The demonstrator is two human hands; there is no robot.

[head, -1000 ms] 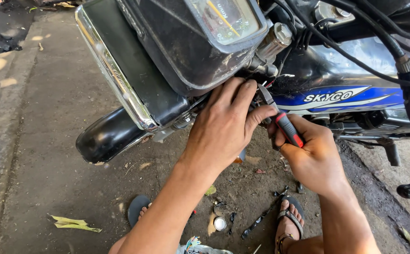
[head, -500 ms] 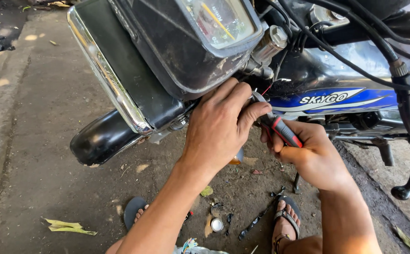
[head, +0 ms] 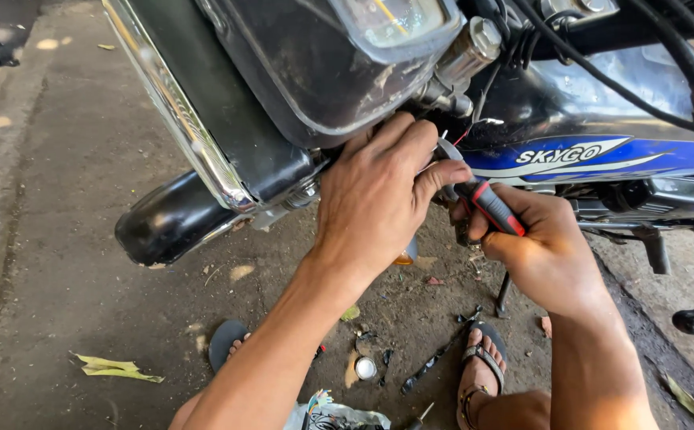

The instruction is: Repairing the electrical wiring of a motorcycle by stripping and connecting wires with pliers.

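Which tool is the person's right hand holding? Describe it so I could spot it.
Start at the motorcycle's blue fuel tank. Just below its front end, the right hand grips pliers beside the left hand. Their red-and-black handle is the only bright red thing there.

A yellow dry leaf (head: 116, 367) lies on the dirt ground (head: 52, 239), near a small round metal cap (head: 366, 368).
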